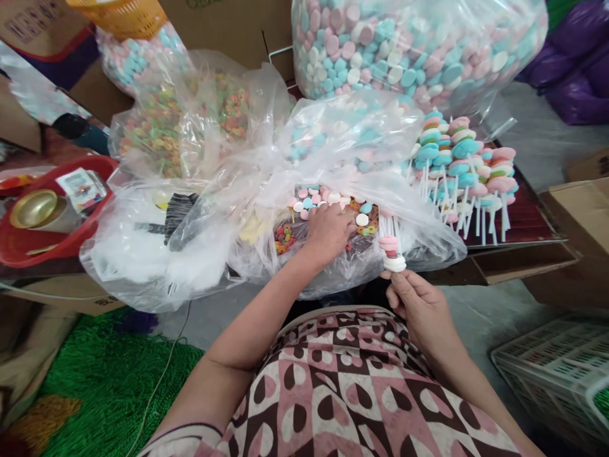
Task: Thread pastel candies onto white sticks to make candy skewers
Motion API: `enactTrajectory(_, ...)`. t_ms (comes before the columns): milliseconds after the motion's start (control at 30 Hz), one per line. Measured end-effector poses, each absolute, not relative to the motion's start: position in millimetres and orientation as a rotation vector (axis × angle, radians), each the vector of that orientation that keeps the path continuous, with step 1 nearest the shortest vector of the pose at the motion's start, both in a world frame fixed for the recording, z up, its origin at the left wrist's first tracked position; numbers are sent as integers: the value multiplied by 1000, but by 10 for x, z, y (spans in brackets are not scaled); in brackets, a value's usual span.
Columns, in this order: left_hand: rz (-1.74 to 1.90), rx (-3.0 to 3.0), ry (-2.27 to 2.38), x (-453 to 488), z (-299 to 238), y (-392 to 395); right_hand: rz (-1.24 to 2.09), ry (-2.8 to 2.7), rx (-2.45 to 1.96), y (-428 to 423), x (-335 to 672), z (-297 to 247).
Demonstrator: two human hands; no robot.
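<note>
One candy stack [392, 261] juts beyond the right hand [419, 301]; left hand [330, 232] touches candies [309, 202].

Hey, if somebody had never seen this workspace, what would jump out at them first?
Probably the big clear bag of pink, blue and white pieces, bulging at the back, right of centre. Next, the cluster of pastel stacks on white sticks over at the right. Then, nearer the front, the right hand pinching a small pink-and-white stack, with the left hand at the loose pieces.
</note>
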State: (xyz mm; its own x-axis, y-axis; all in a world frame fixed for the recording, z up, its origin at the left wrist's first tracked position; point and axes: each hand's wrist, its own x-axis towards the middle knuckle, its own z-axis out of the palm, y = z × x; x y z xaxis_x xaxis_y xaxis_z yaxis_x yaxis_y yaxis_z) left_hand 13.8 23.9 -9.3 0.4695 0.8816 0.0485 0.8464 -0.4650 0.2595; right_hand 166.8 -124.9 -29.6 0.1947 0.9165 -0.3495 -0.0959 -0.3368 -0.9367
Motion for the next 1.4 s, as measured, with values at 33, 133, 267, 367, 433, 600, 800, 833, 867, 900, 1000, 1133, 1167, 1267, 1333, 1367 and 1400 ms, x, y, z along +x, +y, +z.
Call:
enactTrajectory(33, 238, 2536, 1502, 129, -94, 227, 1317, -817, -1507, -1247, 1670, -293)
enactTrajectory(133, 194, 2605, 1499, 113, -94, 172, 1309, -820, -1509, -1237, 1669, -283)
enactTrajectory(267, 232, 2661, 1464, 107, -104, 84, 1319, -832, -1538, -1224, 1665, -284)
enactTrajectory(367, 306, 2601, 1447, 95, -132, 64, 1320, -838, -1544, -1223, 1666, -293)
enactTrajectory(433, 389, 2538, 1447, 82, -160, 73, 1313, -855, -1554, -1224, 1664, -290)
enactTrajectory(600, 492, 2551, 1422, 57, -211, 82, 1290, -887, -1589, -1215, 1645, -264)
enactTrajectory(800, 721, 2185, 1377, 19, -149, 87, 1289, -888, -1579, -1211, 1643, -249)
enactTrajectory(833, 796, 1993, 1323, 14, -137, 95, 1286, -902, -1585, -1212, 1641, -236)
enactTrajectory(867, 861, 1782, 1242, 11, -129, 103, 1286, -918, -1591, -1213, 1637, -221)
enactTrajectory(900, 913, 1572, 1145, 12, -125, 108, 1294, -937, -1600, -1213, 1631, -203)
enactTrajectory(1000, 994, 1137, 916, 29, -125, 94, 1326, -977, -1637, -1206, 1609, -157)
enactTrajectory(1133, 1023, 1139, 880, 51, -123, 15, 1286, -1048, -1666, -1183, 1597, -149)
enactTrajectory(1167, 1034, 1226, 916, 49, -117, -7, 1277, -1065, -1670, -1179, 1598, -154)
enactTrajectory(1267, 1099, 1628, 1057, 23, -91, -58, 1279, -1073, -1682, -1176, 1607, -172)
enactTrajectory(1333, 1106, 1918, 1093, -3, -75, -77, 1291, -1066, -1682, -1185, 1615, -182)
enactTrajectory(1367, 1087, 2044, 1091, -15, -70, -83, 1305, -1057, -1682, -1193, 1619, -185)
enactTrajectory(1400, 1060, 2150, 1081, -25, -68, -90, 1327, -1042, -1684, -1201, 1623, -188)
